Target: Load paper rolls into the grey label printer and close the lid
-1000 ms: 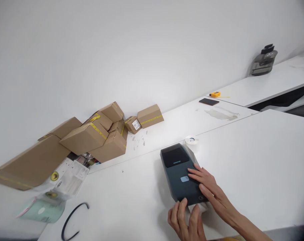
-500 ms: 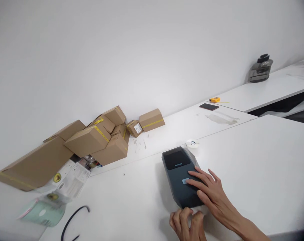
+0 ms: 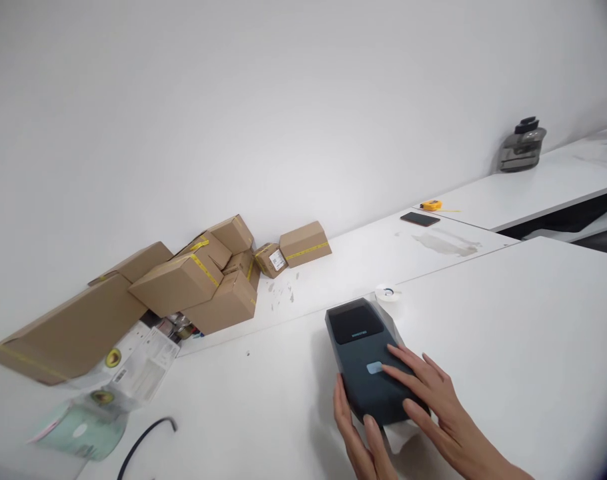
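A dark blue-grey label printer (image 3: pixel 361 387) stands on the white table (image 3: pixel 263 413), with a black window at its far end and a light blue button in the middle. My left hand (image 3: pixel 358 443) is round its near left corner, fingers along the side and thumb at the front edge. Spread across the right part of its top is my right hand (image 3: pixel 441 407), one fingertip beside the button. A white piece (image 3: pixel 399 437), perhaps paper, shows below the front edge between my hands. Behind the printer lies a white roll (image 3: pixel 388 293).
Cardboard boxes (image 3: pixel 183 287) are piled at the left by the wall. Nearer are a mint-green pouch (image 3: pixel 83 430) and a black curved strip (image 3: pixel 143 440). A phone (image 3: pixel 420 219), a yellow tape measure (image 3: pixel 431 205) and a grey bottle (image 3: pixel 522 148) stand or lie toward the back right.
My left hand has uncurled from below the printer's front edge and moved to its left side. My right fingertip has slid off the button to its right. The view has shifted slightly.
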Motion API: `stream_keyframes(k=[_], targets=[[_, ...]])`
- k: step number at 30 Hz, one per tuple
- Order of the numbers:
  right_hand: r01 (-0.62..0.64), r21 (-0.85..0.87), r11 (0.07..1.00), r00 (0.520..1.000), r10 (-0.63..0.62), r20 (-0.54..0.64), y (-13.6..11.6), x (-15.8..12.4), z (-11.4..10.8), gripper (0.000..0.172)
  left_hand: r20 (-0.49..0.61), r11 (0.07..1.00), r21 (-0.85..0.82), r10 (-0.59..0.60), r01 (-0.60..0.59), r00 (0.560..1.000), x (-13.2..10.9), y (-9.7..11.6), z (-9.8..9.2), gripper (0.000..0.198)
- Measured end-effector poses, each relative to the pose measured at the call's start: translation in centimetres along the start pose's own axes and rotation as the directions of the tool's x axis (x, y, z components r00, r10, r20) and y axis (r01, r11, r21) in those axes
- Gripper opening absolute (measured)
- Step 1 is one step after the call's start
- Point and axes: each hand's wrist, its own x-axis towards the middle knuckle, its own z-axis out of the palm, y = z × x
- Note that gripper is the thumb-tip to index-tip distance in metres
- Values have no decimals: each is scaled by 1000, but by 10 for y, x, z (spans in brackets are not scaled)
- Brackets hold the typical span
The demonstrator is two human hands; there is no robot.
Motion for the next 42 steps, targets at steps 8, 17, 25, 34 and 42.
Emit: stream_keyframes(k=[8,17,25,34,42], targets=[[-217,299,929,967,247,-65,-4,28,-6,50,46,991,-132,-12,18,999,30,24,-9,54],[-31,331,943,966,114,-233,-2,155,-15,48,179,984,-39,-163,172,970,129,9,19,43],[-136,327,935,983,168,-71,22,227,-11,63,295,987,35,-162,159,941,128,-11,28,59],[142,178,974,906,-55,-420,9,177,-18,30,291,991,79,-125,106,948,130,-13,27,57],[360,-99,928,765,-232,601,36,130,35,24,286,993,102,-93,66,954,131,-17,29,51]])
